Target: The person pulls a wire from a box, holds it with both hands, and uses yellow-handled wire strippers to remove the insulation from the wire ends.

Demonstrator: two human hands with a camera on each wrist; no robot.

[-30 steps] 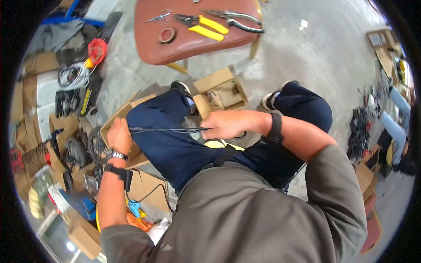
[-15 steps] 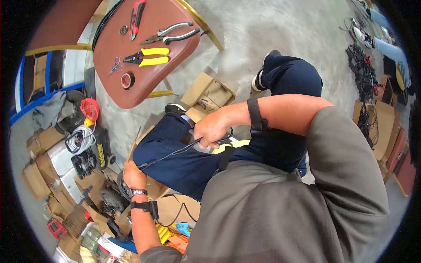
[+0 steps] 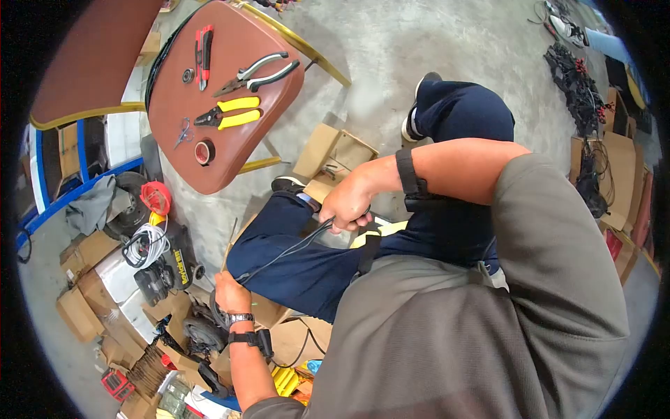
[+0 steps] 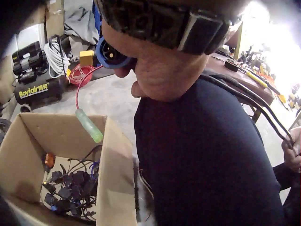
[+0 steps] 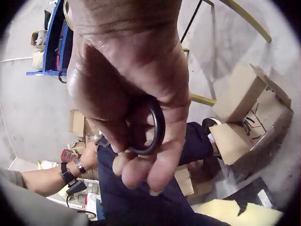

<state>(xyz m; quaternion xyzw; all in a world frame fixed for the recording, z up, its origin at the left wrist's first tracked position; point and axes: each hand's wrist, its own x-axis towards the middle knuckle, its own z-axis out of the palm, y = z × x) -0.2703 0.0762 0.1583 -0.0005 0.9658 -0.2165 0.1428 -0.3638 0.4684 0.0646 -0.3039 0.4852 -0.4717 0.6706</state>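
My left hand (image 3: 232, 293) grips a round connector (image 4: 113, 52) with a blue rim and metal contacts, seen in the left wrist view. From it a red wire with a pale green translucent tube (image 4: 89, 125) on its end dangles over a box. Black cable (image 3: 283, 253) stretches across the thigh between my two hands in the head view. My right hand (image 3: 349, 202) holds this cable near the knees. In the right wrist view a loop of black cable (image 5: 159, 125) curves through my curled fingers.
A brown chair seat (image 3: 237, 133) bears wire strippers (image 3: 230, 113), pliers (image 3: 255, 73), a utility knife (image 3: 203, 59), tape (image 3: 204, 152) and small scissors (image 3: 183, 133). An open carton (image 4: 120, 165) below my left hand contains dark connectors. A smaller box (image 3: 317, 150) stands between the feet.
The head view has turned, so the chair appears further left. My right hand has shifted from a level pull to a higher slant relative to the left hand; both keep hold of the cable run.
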